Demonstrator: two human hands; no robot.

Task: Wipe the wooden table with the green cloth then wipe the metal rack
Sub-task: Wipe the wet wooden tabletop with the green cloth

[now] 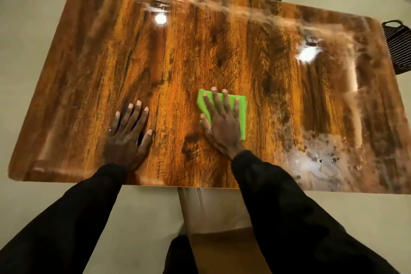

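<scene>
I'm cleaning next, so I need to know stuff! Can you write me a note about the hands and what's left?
Left hand: flat on the wooden table, holding nothing.
Right hand: presses the folded green cloth flat on the table.
Done: wet streaks along the far edge and right end; wiping is under way.
Left: finish the table, then wipe the black wire rack past its right end.

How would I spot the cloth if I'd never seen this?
Find the big shiny wooden table. Near its front edge, the right hand lies flat on the cloth; the left hand touches bare wood. The cloth is the only bright green thing.
</scene>
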